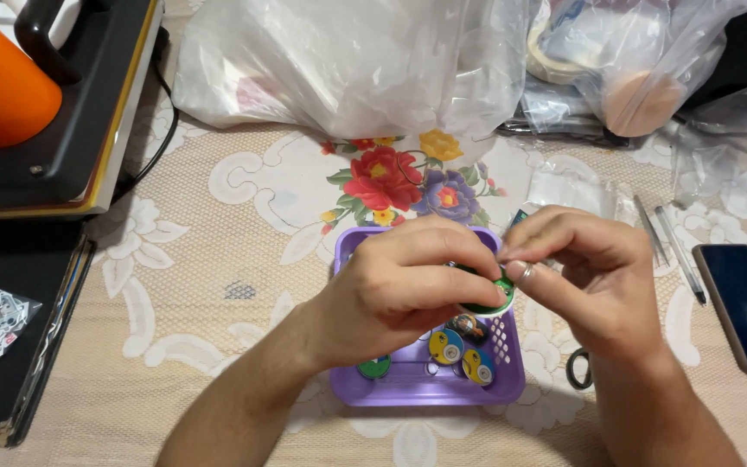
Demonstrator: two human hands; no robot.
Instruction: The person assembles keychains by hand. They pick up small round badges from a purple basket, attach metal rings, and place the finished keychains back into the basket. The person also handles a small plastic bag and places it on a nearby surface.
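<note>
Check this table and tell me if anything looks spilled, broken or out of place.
Nothing stands out. The left hand and right hand hold a round green badge over the purple basket, where other round badges lie loosely. Nothing looks spilled or damaged.

Both hands meet over a purple basket (417, 391) on the desk (218, 329): the left hand (404, 290) and right hand (594, 277) pinch a round green badge (493, 298); more badges (460, 355) lie inside, a phone (745, 307) to the right

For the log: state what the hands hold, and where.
A round green badge, pinched at its rim by left hand and right hand, above the purple basket.
</note>
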